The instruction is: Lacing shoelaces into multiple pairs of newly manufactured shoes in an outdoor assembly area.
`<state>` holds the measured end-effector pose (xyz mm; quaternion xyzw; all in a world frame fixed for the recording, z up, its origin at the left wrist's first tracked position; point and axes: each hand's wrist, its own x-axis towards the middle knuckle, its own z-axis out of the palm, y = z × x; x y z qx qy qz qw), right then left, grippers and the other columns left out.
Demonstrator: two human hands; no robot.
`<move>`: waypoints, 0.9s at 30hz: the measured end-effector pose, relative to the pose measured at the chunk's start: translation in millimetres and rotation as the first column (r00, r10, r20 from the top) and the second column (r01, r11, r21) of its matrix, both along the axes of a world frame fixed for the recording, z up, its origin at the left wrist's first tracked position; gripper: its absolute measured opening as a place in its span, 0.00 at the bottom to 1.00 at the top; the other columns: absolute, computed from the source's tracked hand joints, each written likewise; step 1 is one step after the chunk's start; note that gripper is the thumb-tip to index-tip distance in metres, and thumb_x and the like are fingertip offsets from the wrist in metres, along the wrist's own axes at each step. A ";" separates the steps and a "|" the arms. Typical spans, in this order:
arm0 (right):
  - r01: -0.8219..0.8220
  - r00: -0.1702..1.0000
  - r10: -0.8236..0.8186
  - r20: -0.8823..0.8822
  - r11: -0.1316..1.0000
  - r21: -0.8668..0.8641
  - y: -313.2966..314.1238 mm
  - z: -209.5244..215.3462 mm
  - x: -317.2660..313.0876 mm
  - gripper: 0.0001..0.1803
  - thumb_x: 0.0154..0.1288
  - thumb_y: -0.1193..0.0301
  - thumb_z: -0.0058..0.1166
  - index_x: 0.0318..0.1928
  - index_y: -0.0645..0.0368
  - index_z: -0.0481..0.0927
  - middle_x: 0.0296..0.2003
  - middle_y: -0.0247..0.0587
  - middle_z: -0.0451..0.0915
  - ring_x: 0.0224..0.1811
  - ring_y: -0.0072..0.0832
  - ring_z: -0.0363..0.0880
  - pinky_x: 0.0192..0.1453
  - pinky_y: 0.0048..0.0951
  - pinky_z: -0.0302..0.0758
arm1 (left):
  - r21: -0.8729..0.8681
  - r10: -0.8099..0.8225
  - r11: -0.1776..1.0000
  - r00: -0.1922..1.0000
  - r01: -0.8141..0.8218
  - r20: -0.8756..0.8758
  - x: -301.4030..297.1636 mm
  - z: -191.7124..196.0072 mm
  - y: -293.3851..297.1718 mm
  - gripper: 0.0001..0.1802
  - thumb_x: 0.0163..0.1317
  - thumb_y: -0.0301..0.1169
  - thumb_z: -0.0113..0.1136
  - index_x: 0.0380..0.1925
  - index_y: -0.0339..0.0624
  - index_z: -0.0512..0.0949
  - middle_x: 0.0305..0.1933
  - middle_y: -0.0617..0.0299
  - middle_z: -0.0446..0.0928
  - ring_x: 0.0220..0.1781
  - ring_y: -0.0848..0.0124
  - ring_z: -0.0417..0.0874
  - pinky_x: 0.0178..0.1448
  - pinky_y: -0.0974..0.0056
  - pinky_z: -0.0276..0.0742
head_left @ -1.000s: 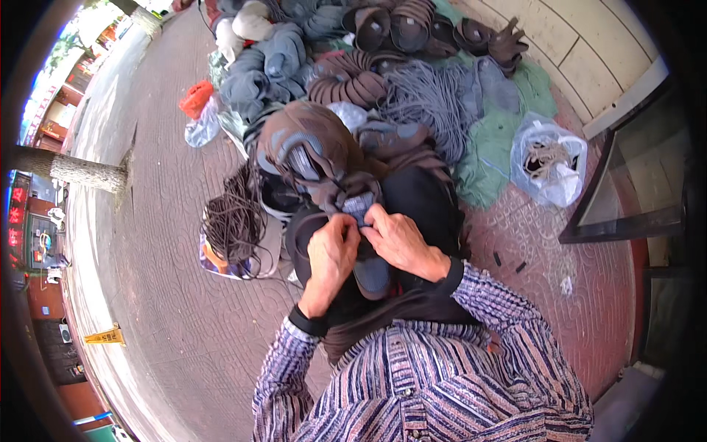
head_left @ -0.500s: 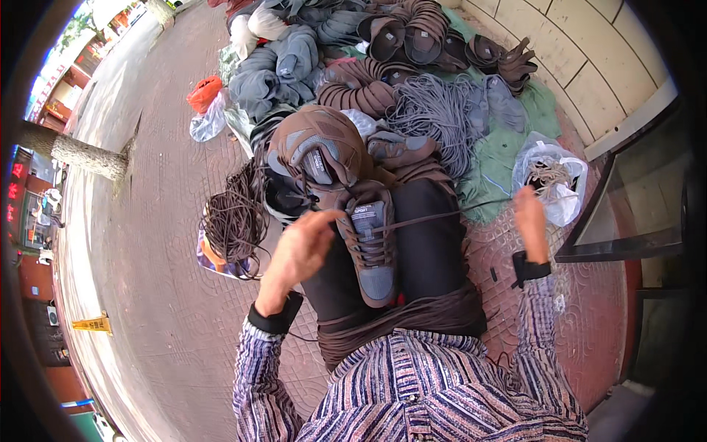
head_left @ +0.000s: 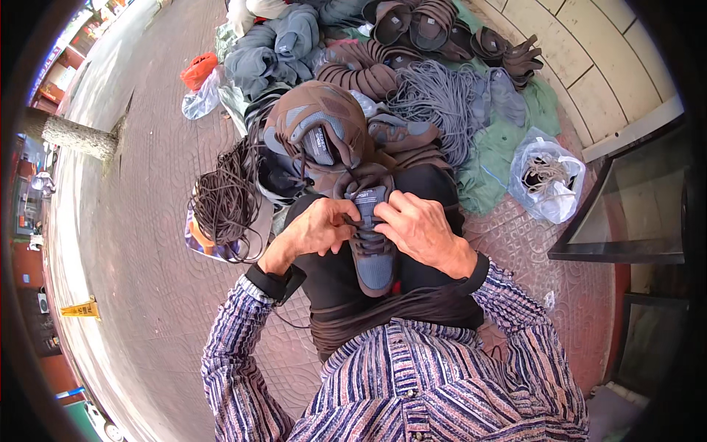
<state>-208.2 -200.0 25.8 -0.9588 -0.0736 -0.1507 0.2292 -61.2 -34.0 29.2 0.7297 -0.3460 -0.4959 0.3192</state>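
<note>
A brown sneaker (head_left: 375,272) with a blue-grey toe and tongue lies between my thighs, toe toward me. Dark shoelace (head_left: 367,237) crosses its lower eyelets. My left hand (head_left: 324,227) is closed at the left eyelet edge, thumb and fingers pinching there. Opposite it, my right hand (head_left: 418,227) pinches the right eyelet edge beside the tongue. Whether lace is also caught in either set of fingertips is hidden. More dark laces (head_left: 398,309) lie in a bundle across my lap. Just beyond the held sneaker rests another brown sneaker (head_left: 317,125).
To the left a tangle of brown laces (head_left: 224,199) sits on a bag. Grey laces (head_left: 434,103) and stacked brown shoe parts (head_left: 361,74) lie on a green cloth (head_left: 490,177). A clear plastic bag (head_left: 545,177) and a dark-framed glass panel (head_left: 626,199) stand right.
My right hand has come in from the far right, where a lace was stretched toward it, to the sneaker. My left hand has moved slightly right and closed at the eyelets.
</note>
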 end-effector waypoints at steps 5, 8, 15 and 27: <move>0.131 0.982 -0.117 -0.150 0.988 0.083 -5.1 -11.8 13.1 0.12 0.58 0.65 0.60 0.30 0.61 0.76 0.22 0.45 0.76 0.28 0.44 0.78 0.32 0.39 0.74 | -0.076 -0.013 0.997 0.989 0.025 0.150 -4.0 -6.2 5.0 0.12 0.54 0.27 0.58 0.39 0.35 0.75 0.16 0.55 0.77 0.14 0.66 0.77 0.22 0.61 0.71; 0.251 0.927 -0.161 -0.340 0.938 0.240 -12.9 -10.5 18.7 0.18 0.58 0.58 0.60 0.25 0.62 0.78 0.19 0.48 0.78 0.22 0.43 0.78 0.30 0.39 0.73 | -0.184 -0.056 0.958 0.774 0.219 0.631 -0.6 -14.6 8.1 0.13 0.55 0.33 0.60 0.38 0.38 0.77 0.18 0.54 0.78 0.20 0.60 0.80 0.26 0.60 0.73; 0.037 0.953 -0.031 -0.302 0.999 0.014 -30.8 -11.0 15.1 0.14 0.61 0.63 0.55 0.25 0.60 0.77 0.20 0.49 0.77 0.25 0.48 0.78 0.29 0.43 0.72 | -0.201 0.057 0.974 0.738 0.108 0.672 -11.3 -14.7 -2.1 0.08 0.51 0.35 0.60 0.26 0.43 0.79 0.19 0.50 0.76 0.25 0.52 0.81 0.30 0.53 0.76; 0.059 0.926 -0.151 -0.347 0.963 -0.264 -146.1 102.4 -114.4 0.10 0.50 0.76 0.52 0.36 0.58 0.72 0.30 0.41 0.76 0.36 0.43 0.76 0.36 0.40 0.69 | -0.344 -0.048 0.836 0.683 0.426 0.729 -40.6 -5.8 -61.4 0.10 0.57 0.30 0.60 0.36 0.38 0.73 0.31 0.51 0.74 0.33 0.51 0.79 0.35 0.53 0.77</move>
